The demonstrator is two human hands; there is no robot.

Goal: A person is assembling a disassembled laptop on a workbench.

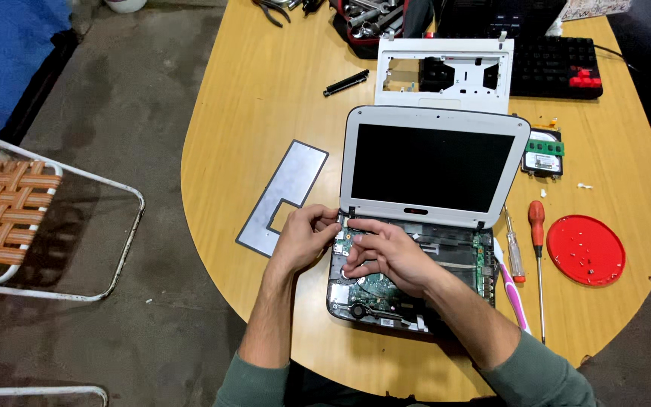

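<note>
From my head camera, the opened laptop lies mid-table, its green circuit board bare. My left hand pinches the base's left edge; my right hand presses curled fingers onto the board, holding nothing. A round red lid sits right, beside two screwdrivers; a white-labelled drive lies above.

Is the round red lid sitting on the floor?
No, the round red plastic lid lies on the wooden table, right of the screwdrivers.
</note>
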